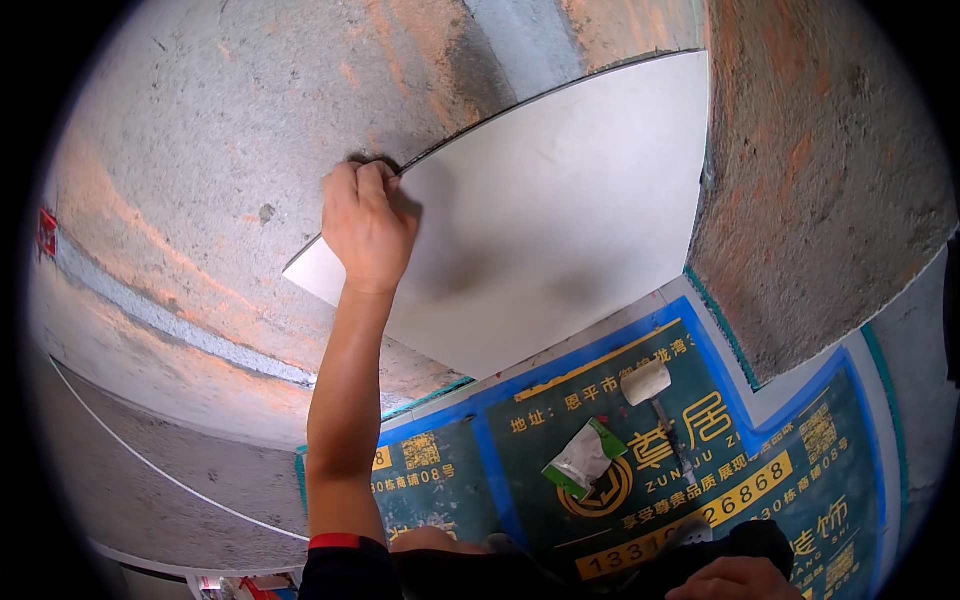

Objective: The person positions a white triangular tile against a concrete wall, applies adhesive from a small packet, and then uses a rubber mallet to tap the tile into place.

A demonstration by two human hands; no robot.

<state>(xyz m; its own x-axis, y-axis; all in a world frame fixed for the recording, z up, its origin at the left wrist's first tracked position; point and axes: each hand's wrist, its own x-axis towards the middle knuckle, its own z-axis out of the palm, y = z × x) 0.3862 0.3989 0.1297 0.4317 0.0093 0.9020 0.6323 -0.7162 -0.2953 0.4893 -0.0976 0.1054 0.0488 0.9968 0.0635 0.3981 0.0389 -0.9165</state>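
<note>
Concrete wall (200,150) far left, rough grey with orange patches, red marker (46,232) near rim. Left hand (365,225) raised, arm coming up from lower edge, black sleeve with red cuff (335,541). Fingers (362,178) curled over top-left edge of large pale tile (560,210), gripping edge against wall. Tile flat against wall, tilted in view, top edge touching bare concrete, right edge butting rough corner column (820,170).

Handling judgement: likely heavy, rigid, no flex; smooth glazed face probably slippery; edges and corners probably chip-prone, brittle if dropped or knocked. Best hold by edges, not face; second grip low or on opposite edge likely needed for control, since single top-edge hold looks weak against sliding.

Below tile, blue and green printed floor protection sheet (640,440). Lying on it: crumpled white-green packet (585,458), then rubber mallet (655,400) with white head, handle pointing down-right.

Right hand (735,580) at bottom edge, only back of hand partly visible, finger state cannot be told, nothing seen held. Well apart from tile.
</note>
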